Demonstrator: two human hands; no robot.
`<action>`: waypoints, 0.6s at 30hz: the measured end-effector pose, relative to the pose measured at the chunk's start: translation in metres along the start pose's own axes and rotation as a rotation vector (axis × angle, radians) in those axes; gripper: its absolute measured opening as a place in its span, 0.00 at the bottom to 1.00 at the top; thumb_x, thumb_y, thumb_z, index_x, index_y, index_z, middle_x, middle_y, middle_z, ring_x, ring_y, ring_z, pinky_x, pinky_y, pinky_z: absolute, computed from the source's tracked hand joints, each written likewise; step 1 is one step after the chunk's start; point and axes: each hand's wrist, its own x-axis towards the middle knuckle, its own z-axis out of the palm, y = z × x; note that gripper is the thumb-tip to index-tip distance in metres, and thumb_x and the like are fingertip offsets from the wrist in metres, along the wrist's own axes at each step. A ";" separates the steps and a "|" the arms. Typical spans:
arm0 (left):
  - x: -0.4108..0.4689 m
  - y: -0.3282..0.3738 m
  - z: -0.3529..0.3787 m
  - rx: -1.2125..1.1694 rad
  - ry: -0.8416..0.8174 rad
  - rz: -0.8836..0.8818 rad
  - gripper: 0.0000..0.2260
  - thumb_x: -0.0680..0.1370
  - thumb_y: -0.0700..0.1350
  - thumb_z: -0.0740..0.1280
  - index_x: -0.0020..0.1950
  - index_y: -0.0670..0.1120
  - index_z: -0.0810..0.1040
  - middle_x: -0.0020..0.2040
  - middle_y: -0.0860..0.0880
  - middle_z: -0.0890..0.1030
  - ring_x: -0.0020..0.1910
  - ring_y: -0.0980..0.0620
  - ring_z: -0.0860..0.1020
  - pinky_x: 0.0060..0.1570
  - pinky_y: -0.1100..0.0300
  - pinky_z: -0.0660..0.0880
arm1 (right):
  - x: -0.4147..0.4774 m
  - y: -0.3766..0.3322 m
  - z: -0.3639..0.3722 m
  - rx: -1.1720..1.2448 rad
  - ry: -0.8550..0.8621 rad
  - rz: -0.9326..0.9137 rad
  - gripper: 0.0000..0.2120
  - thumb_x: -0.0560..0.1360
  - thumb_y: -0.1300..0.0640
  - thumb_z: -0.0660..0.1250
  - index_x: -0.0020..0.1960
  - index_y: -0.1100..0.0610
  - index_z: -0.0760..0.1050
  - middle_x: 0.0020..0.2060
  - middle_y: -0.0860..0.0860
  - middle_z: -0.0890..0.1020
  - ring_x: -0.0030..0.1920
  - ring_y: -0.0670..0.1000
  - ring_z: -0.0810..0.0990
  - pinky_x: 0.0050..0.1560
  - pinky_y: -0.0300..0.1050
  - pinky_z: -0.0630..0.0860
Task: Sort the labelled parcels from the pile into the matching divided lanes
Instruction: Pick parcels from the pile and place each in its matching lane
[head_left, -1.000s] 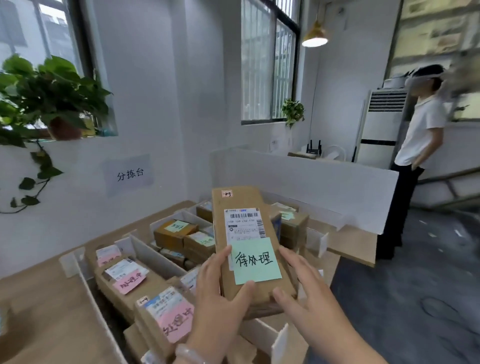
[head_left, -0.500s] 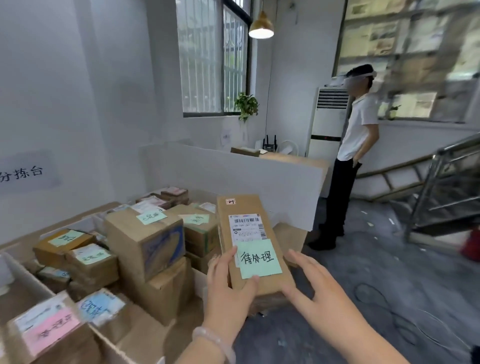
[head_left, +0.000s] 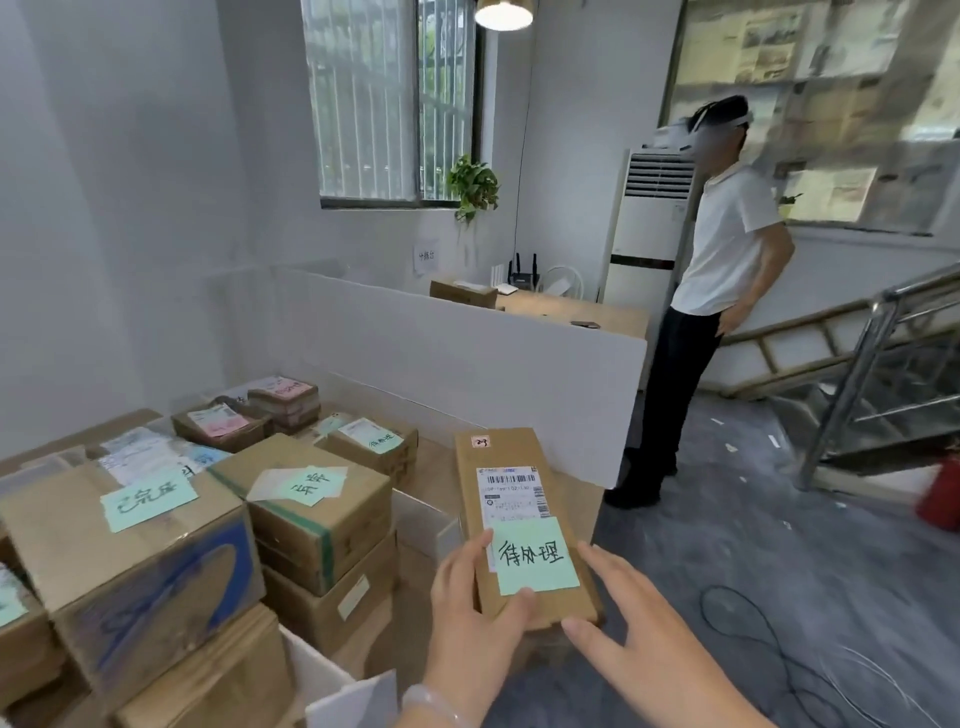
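The left hand (head_left: 467, 597) grips the long cardboard parcel (head_left: 511, 457) by its near end, thumb beside the green note (head_left: 537, 558). The right hand (head_left: 639, 639), fingers straight, lies at the parcel's right side, perhaps touching it. The parcel hangs above the sorting table's (head_left: 579, 499) right edge. Support it underneath, then lower it label-up inside the white divider (head_left: 423, 519) of the matching lane.

pale translucent bangle (head_left: 432, 700) at wrist of left hand (head_left: 470, 603); forearms bare.
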 end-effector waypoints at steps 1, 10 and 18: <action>0.016 -0.005 0.004 -0.007 -0.001 -0.006 0.28 0.71 0.44 0.74 0.62 0.68 0.68 0.65 0.60 0.66 0.62 0.68 0.65 0.62 0.65 0.64 | 0.020 0.004 0.002 -0.008 -0.015 0.004 0.38 0.66 0.27 0.59 0.73 0.28 0.49 0.73 0.29 0.55 0.74 0.34 0.52 0.74 0.45 0.58; 0.160 -0.035 0.007 0.032 0.082 -0.074 0.28 0.70 0.48 0.74 0.62 0.69 0.66 0.68 0.53 0.67 0.68 0.59 0.63 0.69 0.61 0.62 | 0.179 0.018 0.021 -0.045 -0.108 -0.030 0.34 0.68 0.31 0.59 0.71 0.27 0.48 0.74 0.30 0.53 0.74 0.36 0.50 0.72 0.39 0.58; 0.245 -0.065 -0.002 0.050 0.271 -0.184 0.28 0.72 0.45 0.74 0.64 0.66 0.67 0.68 0.53 0.67 0.66 0.57 0.65 0.69 0.61 0.64 | 0.291 0.034 0.051 -0.006 -0.271 -0.089 0.34 0.76 0.42 0.65 0.72 0.31 0.46 0.70 0.29 0.52 0.74 0.36 0.50 0.70 0.32 0.49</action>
